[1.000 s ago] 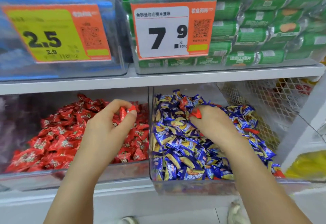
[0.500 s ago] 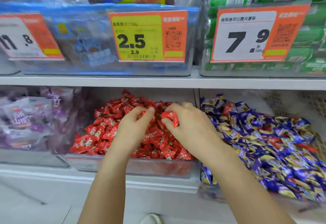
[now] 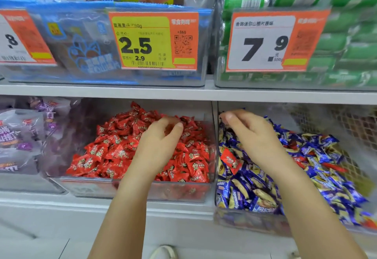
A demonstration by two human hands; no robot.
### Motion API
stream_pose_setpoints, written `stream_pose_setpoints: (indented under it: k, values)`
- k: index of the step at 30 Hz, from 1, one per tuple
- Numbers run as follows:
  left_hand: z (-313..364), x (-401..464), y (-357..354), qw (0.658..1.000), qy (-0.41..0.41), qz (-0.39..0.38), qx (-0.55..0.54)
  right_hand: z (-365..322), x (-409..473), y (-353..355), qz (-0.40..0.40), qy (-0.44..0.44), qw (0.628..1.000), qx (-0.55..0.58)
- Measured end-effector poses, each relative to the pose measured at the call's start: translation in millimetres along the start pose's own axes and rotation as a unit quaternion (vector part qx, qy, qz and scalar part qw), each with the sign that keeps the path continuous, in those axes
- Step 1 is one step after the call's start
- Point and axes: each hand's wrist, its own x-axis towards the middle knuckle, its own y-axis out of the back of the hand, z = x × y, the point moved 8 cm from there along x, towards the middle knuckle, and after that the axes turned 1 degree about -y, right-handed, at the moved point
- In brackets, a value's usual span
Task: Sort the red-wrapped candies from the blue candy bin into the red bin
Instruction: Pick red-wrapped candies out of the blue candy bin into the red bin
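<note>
Two hands work over the lower shelf point(image 3: 183, 209). The left hand point(image 3: 157, 144) hovers over the red bin point(image 3: 142, 192), fingers loosely curled and slightly apart; whether they hold a candy cannot be told. The right hand point(image 3: 251, 134), which half a second ago pinched a red candy over the red bin, is now back above the rear of the blue candy bin point(image 3: 244, 221), fingers curled and drawn near together with nothing red visible in them. Judgement: that candy has been delivered and the next pick is beginning. One stray red candy point(image 3: 230, 162) lies near the blue bin's left wall, just below the right wrist; more red shows among the blue candies point(image 3: 318, 169) toward the right edge. A clear divider wall point(image 3: 214, 136) separates the bins. Open room exists above both piles, under the upper shelf point(image 3: 142, 92).
</note>
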Motion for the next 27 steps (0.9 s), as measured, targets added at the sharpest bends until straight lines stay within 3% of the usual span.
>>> stream_pose_setpoints:
  k: [3,7,10,12,14,16,17,20,22,25,27]
  values:
    - [9.7,-4.4,-21.7,0.990,-0.075,-0.068,0.102,14.6,-9.8,18.1,-0.025,-0.026,0.999,-0.014]
    - [-16.5,-15.6,-75.4,0.900,-0.076,-0.247,0.352,28.7,-24.9,45.8,-0.014,-0.047,0.998,-0.042]
    - [-29.2,-6.5,-68.4,0.879,-0.075,-0.181,0.435,21.8,-37.7,42.3,-0.056,-0.034,0.996,-0.054]
    - [-18.6,-0.2,-42.7,0.901,-0.106,-0.076,0.413,16.2,-45.8,26.6,-0.105,-0.022,0.989,-0.106]
    - [1.2,-3.1,-23.6,0.942,-0.158,-0.010,0.296,17.4,-48.6,11.2,-0.143,-0.008,0.969,-0.203]
    - [29.1,-22.3,-29.1,0.962,-0.201,-0.057,0.177,22.5,-48.5,3.7,-0.163,-0.001,0.954,-0.250]
    - [40.9,-36.2,-41.5,0.954,-0.226,-0.096,0.169,24.7,-48.7,5.5,-0.165,-0.005,0.958,-0.236]
    - [53.0,-65.0,-84.1,0.895,-0.289,-0.133,0.312,31.7,-51.2,34.9,-0.119,-0.032,0.981,-0.147]
    - [57.6,-64.2,-92.8,0.884,-0.303,-0.112,0.339,43.4,-56.0,66.6,-0.059,-0.050,0.989,-0.127]
    - [68.5,-56.0,-75.3,0.920,-0.301,-0.070,0.243,67.3,-68.4,105.7,-0.004,-0.079,0.988,-0.134]
    - [67.4,-48.0,-53.1,0.948,-0.251,-0.032,0.191,80.0,-76.0,118.4,-0.003,-0.096,0.986,-0.135]
